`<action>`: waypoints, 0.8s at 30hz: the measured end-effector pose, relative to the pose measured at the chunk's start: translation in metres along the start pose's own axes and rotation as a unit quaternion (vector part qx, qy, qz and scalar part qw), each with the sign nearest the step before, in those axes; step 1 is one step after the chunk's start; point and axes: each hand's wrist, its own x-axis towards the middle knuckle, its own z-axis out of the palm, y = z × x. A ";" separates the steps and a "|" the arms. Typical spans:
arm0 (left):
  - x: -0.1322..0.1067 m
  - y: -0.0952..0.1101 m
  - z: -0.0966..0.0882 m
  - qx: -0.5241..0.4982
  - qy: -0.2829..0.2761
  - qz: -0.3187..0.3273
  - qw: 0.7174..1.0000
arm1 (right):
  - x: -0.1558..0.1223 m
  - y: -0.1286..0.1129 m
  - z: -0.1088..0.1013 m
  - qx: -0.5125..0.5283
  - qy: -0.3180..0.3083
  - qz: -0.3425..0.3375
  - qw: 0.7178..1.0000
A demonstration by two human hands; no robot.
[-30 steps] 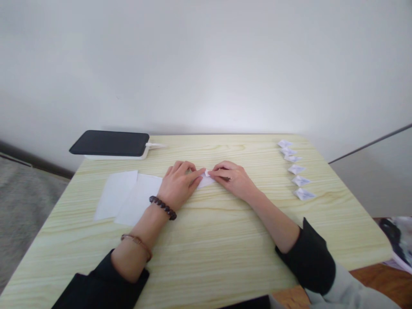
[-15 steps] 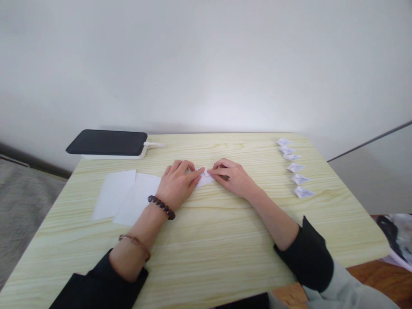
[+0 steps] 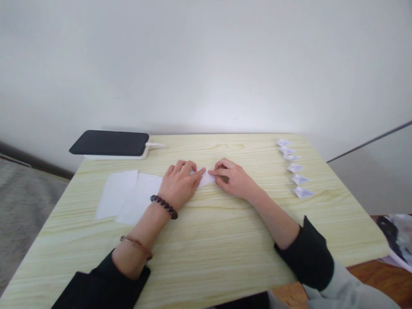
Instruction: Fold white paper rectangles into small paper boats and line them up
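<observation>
A small folded white paper piece [image 3: 205, 179] lies on the light wooden table [image 3: 209, 240], near its middle. My left hand [image 3: 178, 184] rests on the paper's left part with the fingers curled and the forefinger pressing down. My right hand [image 3: 233, 178] pinches the paper's right end, fingers bent together. Most of the paper is hidden under both hands. A dark bead bracelet [image 3: 163, 206] sits on my left wrist.
Two flat white sheets [image 3: 128, 196] lie left of my hands. A black phone on a white block [image 3: 111, 144] with a cable plug sits at the back left. Several small folded paper shapes [image 3: 295, 167] form a row along the right side. The table edge drops off at right.
Both hands stay on the paper; the fingers have shifted only slightly. The camera view moved a little.
</observation>
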 end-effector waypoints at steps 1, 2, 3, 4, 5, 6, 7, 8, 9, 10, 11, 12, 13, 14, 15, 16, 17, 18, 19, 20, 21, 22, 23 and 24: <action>0.000 0.001 -0.001 0.004 -0.003 0.000 1.000 | 0.000 -0.001 -0.001 -0.005 -0.002 0.002 1.000; 0.000 0.001 -0.002 0.007 -0.004 0.000 1.000 | -0.001 -0.002 -0.002 -0.010 -0.003 0.004 1.000; 0.000 0.002 -0.003 0.007 -0.003 -0.001 1.000 | -0.001 -0.003 -0.003 -0.015 -0.003 0.007 1.000; 0.000 0.002 -0.003 0.004 -0.002 -0.003 1.000 | -0.002 -0.004 -0.004 -0.020 -0.002 0.010 1.000; 0.000 0.002 -0.003 -0.002 0.003 -0.005 1.000 | -0.003 -0.004 -0.004 -0.024 0.000 0.012 1.000; 0.001 0.003 -0.002 -0.010 0.009 -0.009 1.000 | -0.003 -0.004 -0.004 -0.027 0.003 0.014 1.000; 0.001 0.003 -0.001 -0.018 0.017 -0.017 1.000 | -0.003 -0.004 -0.004 -0.030 0.007 0.015 0.999; 0.002 0.003 0.001 -0.026 0.024 -0.027 0.999 | -0.003 -0.004 -0.004 -0.033 0.012 0.017 0.999; 0.003 0.004 0.002 -0.032 0.031 -0.038 0.998 | -0.003 -0.004 -0.003 -0.036 0.015 0.020 0.999; 0.004 0.004 0.004 -0.036 0.037 -0.050 0.997 | -0.002 -0.005 -0.003 -0.040 0.015 0.025 0.999; 0.004 0.004 0.006 -0.038 0.041 -0.058 0.997 | -0.001 -0.005 -0.002 -0.045 0.013 0.030 0.998; 0.005 0.005 0.008 -0.038 0.044 -0.065 0.996 | 0.000 -0.005 -0.001 -0.052 0.008 0.034 0.998; 0.005 0.005 0.009 -0.037 0.047 -0.072 0.996 | 0.001 -0.006 0.000 -0.062 0.002 0.035 0.997; 0.006 0.005 0.010 -0.036 0.049 -0.078 0.995 | 0.001 -0.006 0.000 -0.075 -0.005 0.032 0.997; 0.006 0.006 0.010 -0.034 0.051 -0.085 0.995 | 0.002 -0.006 0.000 -0.092 -0.014 0.025 0.995; 0.006 0.006 0.010 -0.033 0.050 -0.091 0.994 | 0.001 -0.006 0.000 -0.111 -0.022 0.014 0.993; 0.006 0.006 0.010 -0.033 0.046 -0.097 0.994 | 0.001 -0.005 -0.001 -0.130 -0.031 0.003 0.991; 0.006 0.006 0.009 -0.032 0.042 -0.101 0.993 | -0.001 -0.005 -0.002 -0.146 -0.037 -0.008 0.989; 0.006 0.007 0.008 -0.032 0.038 -0.104 0.993 | -0.003 -0.004 -0.004 -0.158 -0.040 -0.017 0.986; 0.006 0.007 0.007 -0.032 0.034 -0.106 0.993 | -0.006 -0.003 -0.005 -0.165 -0.040 -0.024 0.985; 0.006 0.007 0.006 -0.033 0.031 -0.107 0.993 | -0.008 -0.001 -0.007 -0.165 -0.038 -0.028 0.985; 0.006 0.008 0.005 -0.035 0.029 -0.107 0.993 | -0.011 0.000 -0.009 -0.161 -0.033 -0.030 0.986; 0.006 0.008 0.005 -0.038 0.029 -0.105 0.993 | -0.013 0.001 -0.010 -0.154 -0.028 -0.026 0.987; 0.006 0.008 0.006 -0.041 0.032 -0.102 0.993 | -0.015 0.001 -0.011 -0.145 -0.024 -0.019 0.989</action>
